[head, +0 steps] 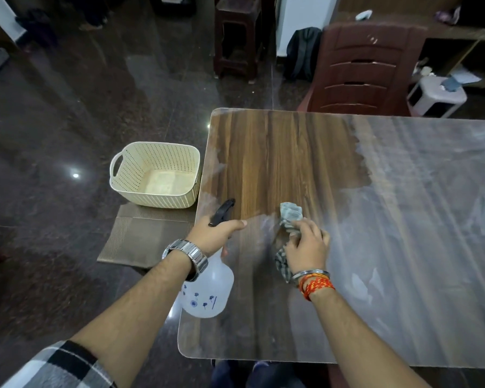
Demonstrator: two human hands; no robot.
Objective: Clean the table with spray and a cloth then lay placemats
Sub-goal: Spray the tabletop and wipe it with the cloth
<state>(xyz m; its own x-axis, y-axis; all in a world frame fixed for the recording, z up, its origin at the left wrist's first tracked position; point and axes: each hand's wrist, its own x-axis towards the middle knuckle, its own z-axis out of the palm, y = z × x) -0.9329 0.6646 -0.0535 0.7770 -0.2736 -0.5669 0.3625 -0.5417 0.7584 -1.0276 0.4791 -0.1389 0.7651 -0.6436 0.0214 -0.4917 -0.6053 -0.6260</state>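
While the left hand (217, 233) grips the spray bottle (207, 292) around its neck, fingers curled under the black trigger head, the bottle's translucent body hangs below the wrist right at the counter's (277, 163) near left edge. Its nozzle points out over the wood. The right hand (308, 247) is closed on a crumpled grey checked cloth (290, 215), low on the counter just beside the left hand. One bunched end of the cloth pokes out past the fingertips, and a checked tail trails back toward the wrist.

A patch of the counter at the far left corner shows clean, dark wood grain. Everything to the right and toward the near side lies under a hazy whitish film, and the cloth sits right on the border between the two.

Off the counter's left side, brown ribbed placemats (140, 239) lie in a flat stack, with a cream perforated basket (163, 201) standing on their far end, close against the counter's edge. A brown plastic chair (367, 71) stands at the far side. A metal watch (188, 256) is on the left wrist, and red and orange threads (317, 285) are on the right.
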